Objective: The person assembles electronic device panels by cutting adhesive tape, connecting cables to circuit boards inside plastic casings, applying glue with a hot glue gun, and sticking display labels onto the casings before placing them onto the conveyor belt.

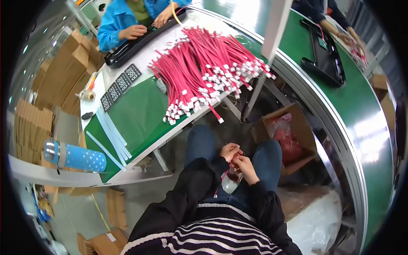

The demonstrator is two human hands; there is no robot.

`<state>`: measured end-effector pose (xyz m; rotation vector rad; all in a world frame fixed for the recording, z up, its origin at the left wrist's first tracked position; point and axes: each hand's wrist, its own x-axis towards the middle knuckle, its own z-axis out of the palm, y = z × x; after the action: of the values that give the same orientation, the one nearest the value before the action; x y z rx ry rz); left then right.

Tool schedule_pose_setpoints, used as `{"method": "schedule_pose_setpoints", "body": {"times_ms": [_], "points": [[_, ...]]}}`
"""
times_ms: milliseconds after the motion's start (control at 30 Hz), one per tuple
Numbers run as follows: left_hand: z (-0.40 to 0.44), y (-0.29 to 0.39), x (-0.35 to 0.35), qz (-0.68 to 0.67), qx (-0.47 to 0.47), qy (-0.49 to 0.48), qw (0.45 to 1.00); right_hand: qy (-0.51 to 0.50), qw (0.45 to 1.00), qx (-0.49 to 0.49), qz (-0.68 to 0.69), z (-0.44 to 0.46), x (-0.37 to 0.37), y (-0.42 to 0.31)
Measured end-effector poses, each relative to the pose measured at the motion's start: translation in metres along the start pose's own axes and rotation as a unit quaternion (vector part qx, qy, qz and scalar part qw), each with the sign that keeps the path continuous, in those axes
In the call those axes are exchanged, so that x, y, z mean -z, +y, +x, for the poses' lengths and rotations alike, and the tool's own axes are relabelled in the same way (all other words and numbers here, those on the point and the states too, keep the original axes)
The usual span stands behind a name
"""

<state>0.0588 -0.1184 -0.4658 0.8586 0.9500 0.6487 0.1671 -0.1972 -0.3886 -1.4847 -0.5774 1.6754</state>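
Observation:
My left hand (230,151) and my right hand (247,167) meet above my lap, fingers closed together. Between them they pinch a red cable (223,175), mostly covered by the fingers. Its thin end hangs down toward my waist and ends in a small white connector. Just below my hands, a small see-through bag or container (230,182) with whitish contents rests on my lap; the exact kind is hard to tell. On the bench in front lies a big pile of red cables (199,63) with white connectors.
A blue dotted bottle (85,158), pale blue strips (111,131) and black display panels (121,87) lie left on the bench (140,117). A cardboard box (308,144) with red contents stands by my right knee. Across the bench, a blue-sleeved person works at a black housing (140,42).

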Motion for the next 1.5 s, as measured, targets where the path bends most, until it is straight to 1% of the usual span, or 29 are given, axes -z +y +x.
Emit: {"method": "schedule_pose_setpoints", "body": {"times_ms": [33,67,133,200,300,333,367,400,467,500,600,633,667,700,733,767,800,833,867,900,933,1000,1033,1167,1267,1333,1400,1433,1500], "points": [[0.005,-0.004,-0.001,0.007,0.000,-0.017,1.000,0.008,1.000,0.001,0.000,0.005,0.000,-0.001],[0.008,-0.010,-0.001,0.001,0.005,-0.010,1.000,0.015,1.000,-0.007,0.007,0.006,-0.002,0.003],[0.014,-0.025,-0.004,0.027,-0.018,-0.019,0.999,0.028,0.999,-0.027,0.010,-0.003,-0.001,0.013],[0.018,-0.035,-0.011,0.037,-0.024,-0.028,0.999,0.066,0.997,0.012,0.034,-0.007,0.003,0.012],[0.019,-0.037,-0.021,0.109,0.009,-0.034,0.993,0.099,0.992,0.053,0.062,-0.002,0.011,0.007],[0.010,-0.028,-0.025,0.105,0.018,-0.036,0.994,0.113,0.988,0.074,0.080,-0.003,0.014,0.010],[-0.008,-0.007,-0.033,0.231,-0.095,-0.003,0.968,0.129,0.982,0.094,0.097,-0.006,0.018,0.013],[-0.027,0.020,-0.040,0.350,-0.209,0.029,0.913,0.136,0.982,0.086,0.096,-0.008,0.020,0.014],[-0.067,0.087,-0.050,0.332,-0.352,0.044,0.874,0.143,0.974,0.081,0.155,-0.007,0.017,0.010],[-0.090,0.123,-0.053,0.327,-0.404,0.047,0.853,0.145,0.969,0.078,0.185,-0.006,0.015,0.007],[-0.163,0.230,-0.053,0.279,-0.551,0.063,0.784,0.132,0.980,0.058,0.138,-0.012,0.006,-0.005],[-0.185,0.261,-0.049,0.288,-0.592,0.095,0.747,0.124,0.985,0.050,0.114,-0.013,0.005,-0.006],[-0.198,0.280,-0.046,0.248,-0.639,0.152,0.712,0.123,0.986,0.040,0.109,-0.011,0.006,-0.005],[-0.205,0.294,-0.038,0.230,-0.666,0.196,0.682,0.103,0.988,0.053,0.098,-0.006,0.009,-0.003],[-0.208,0.300,-0.030,0.228,-0.665,0.226,0.674,0.080,0.991,0.066,0.084,-0.002,0.012,0.001],[-0.203,0.303,-0.022,0.238,-0.648,0.247,0.680,0.056,0.993,0.077,0.070,-0.001,0.015,0.011],[-0.197,0.300,-0.016,0.262,-0.630,0.254,0.685,0.038,0.993,0.078,0.078,0.010,-0.004,0.029],[-0.191,0.299,-0.012,0.271,-0.630,0.256,0.681,0.027,0.988,0.141,0.057,0.047,-0.019,0.034],[-0.186,0.299,-0.012,0.263,-0.628,0.261,0.684,0.044,0.980,0.193,0.022,0.062,-0.007,0.038],[-0.186,0.296,-0.009,0.253,-0.618,0.280,0.689,0.071,0.975,0.208,-0.039,0.039,0.030,0.044],[-0.186,0.295,-0.005,0.258,-0.603,0.274,0.703,0.110,0.980,0.159,-0.035,-0.017,0.024,0.063],[-0.188,0.294,-0.004,0.251,-0.605,0.277,0.703,0.094,0.995,0.041,0.000,-0.004,0.008,0.006],[-0.190,0.293,-0.006,0.248,-0.603,0.276,0.706,0.101,0.994,0.036,0.002,-0.007,0.012,0.007],[-0.197,0.292,-0.007,0.239,-0.607,0.272,0.708,0.072,0.995,0.070,-0.002,-0.004,0.013,0.012],[-0.199,0.290,-0.005,0.234,-0.616,0.268,0.703,0.068,0.993,0.075,-0.060,-0.001,0.010,0.019],[-0.196,0.287,-0.005,0.236,-0.615,0.266,0.704,0.076,0.982,0.138,-0.104,0.002,0.013,0.028],[-0.196,0.286,-0.004,0.230,-0.620,0.266,0.701,0.077,0.983,0.128,-0.107,0.003,0.013,0.029],[-0.198,0.286,-0.004,0.224,-0.625,0.263,0.700,0.071,0.981,0.145,-0.108,0.008,0.010,0.024],[-0.203,0.289,0.000,0.212,-0.634,0.261,0.697,0.077,0.984,0.129,-0.098,0.008,0.007,0.021]]}}
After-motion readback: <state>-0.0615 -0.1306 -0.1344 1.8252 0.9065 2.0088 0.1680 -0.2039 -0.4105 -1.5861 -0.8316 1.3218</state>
